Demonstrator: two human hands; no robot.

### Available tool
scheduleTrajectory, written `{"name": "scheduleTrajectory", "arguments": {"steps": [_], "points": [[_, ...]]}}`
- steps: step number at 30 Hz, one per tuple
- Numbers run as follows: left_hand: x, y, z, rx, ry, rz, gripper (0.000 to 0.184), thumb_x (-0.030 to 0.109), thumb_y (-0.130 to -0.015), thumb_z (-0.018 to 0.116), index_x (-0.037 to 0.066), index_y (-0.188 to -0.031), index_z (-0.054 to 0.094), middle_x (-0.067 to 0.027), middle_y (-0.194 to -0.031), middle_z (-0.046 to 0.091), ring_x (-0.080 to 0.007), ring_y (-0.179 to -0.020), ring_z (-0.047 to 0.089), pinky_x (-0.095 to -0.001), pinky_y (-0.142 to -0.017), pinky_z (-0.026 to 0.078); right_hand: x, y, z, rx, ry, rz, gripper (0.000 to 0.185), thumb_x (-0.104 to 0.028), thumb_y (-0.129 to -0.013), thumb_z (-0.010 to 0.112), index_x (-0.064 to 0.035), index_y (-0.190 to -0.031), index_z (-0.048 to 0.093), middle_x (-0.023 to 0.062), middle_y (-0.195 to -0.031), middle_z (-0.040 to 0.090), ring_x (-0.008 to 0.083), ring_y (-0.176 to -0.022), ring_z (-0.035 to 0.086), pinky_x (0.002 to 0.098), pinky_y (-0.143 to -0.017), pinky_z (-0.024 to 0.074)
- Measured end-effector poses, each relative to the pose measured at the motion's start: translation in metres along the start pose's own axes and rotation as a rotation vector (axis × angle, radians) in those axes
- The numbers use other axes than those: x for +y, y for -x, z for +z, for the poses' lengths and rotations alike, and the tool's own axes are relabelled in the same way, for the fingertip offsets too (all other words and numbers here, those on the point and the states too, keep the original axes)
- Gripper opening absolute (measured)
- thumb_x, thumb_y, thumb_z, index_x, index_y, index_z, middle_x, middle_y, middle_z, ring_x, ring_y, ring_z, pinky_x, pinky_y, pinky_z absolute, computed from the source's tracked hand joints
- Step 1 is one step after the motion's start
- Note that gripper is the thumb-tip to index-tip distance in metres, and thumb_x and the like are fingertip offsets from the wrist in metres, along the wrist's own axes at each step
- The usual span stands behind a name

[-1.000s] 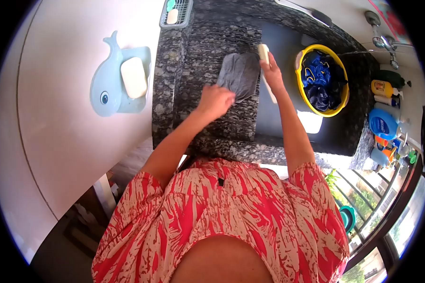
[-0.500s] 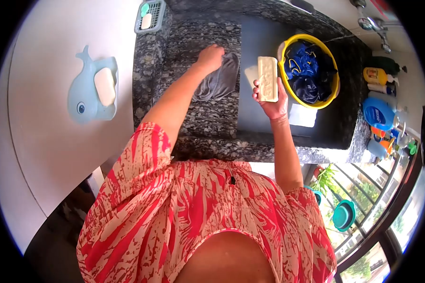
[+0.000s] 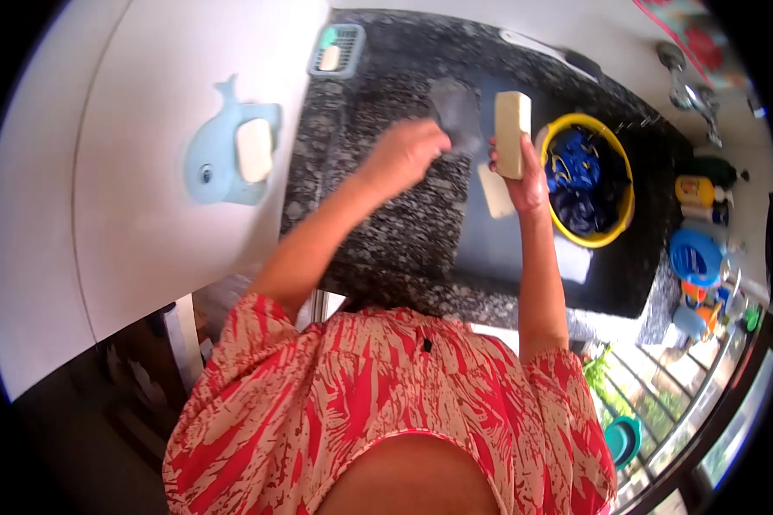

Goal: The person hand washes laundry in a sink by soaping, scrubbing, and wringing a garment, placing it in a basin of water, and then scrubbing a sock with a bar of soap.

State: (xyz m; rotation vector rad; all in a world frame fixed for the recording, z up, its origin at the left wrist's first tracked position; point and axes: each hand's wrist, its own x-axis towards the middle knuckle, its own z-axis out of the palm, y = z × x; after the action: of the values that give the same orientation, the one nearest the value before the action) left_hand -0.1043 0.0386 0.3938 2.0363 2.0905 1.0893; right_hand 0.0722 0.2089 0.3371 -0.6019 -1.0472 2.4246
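Note:
My right hand (image 3: 531,182) grips a long cream bar of soap (image 3: 513,133), held upright over the dark sink area. My left hand (image 3: 408,156) is smeared by motion, its fingers curled together at the near edge of a thin grey cloth (image 3: 457,112). The cloth lies on the ridged black granite washboard (image 3: 386,223) and is itself blurred. Below the soap, a pale slab-like shape (image 3: 496,190) shows on the grey surface; I cannot tell whether it is another bar or a reflection.
A yellow-rimmed bucket (image 3: 629,202) of dark blue clothes stands right of my right hand. A white-handled brush (image 3: 541,50) lies at the back, near the tap (image 3: 696,99). On the left are a whale-shaped soap dish (image 3: 210,172) and a small basket (image 3: 356,51). Bottles (image 3: 696,257) line the right.
The view has shifted. My left hand has come nearer to me, and the cloth has moved farther back. The soap in my right hand has turned from its broad face toward its narrow side.

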Motion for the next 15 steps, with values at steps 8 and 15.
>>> {"name": "scheduleTrajectory", "arguments": {"steps": [8, 15], "points": [[0.009, 0.143, 0.082, -0.267, -0.187, -0.228, 0.037, 0.001, -0.077, 0.058, 0.01, -0.112, 0.066, -0.0054, -0.123, 0.06, -0.0251, -0.12, 0.049, -0.047, -0.098, 0.039, 0.106, 0.013, 0.022, -0.126, 1.674, -0.56, 0.06, -0.03, -0.087, 0.063, -0.025, -0.143, 0.042, 0.0147, -0.103, 0.056, 0.0323, -0.089, 0.057, 0.0433, -0.08, 0.0493], [0.026, 0.143, 0.068, -0.44, -0.239, -0.27, 0.05, 0.003, -0.08, 0.057, 0.011, -0.129, 0.054, -0.0057, -0.139, 0.049, -0.0254, -0.134, 0.039, -0.0539, -0.102, 0.036, 0.124, -0.033, 0.015, -0.026, 2.074, -0.566, 0.054, -0.041, -0.091, 0.055, -0.0416, -0.142, 0.037, 0.0143, -0.108, 0.054, 0.0329, -0.096, 0.054, 0.045, -0.079, 0.0451]]}}
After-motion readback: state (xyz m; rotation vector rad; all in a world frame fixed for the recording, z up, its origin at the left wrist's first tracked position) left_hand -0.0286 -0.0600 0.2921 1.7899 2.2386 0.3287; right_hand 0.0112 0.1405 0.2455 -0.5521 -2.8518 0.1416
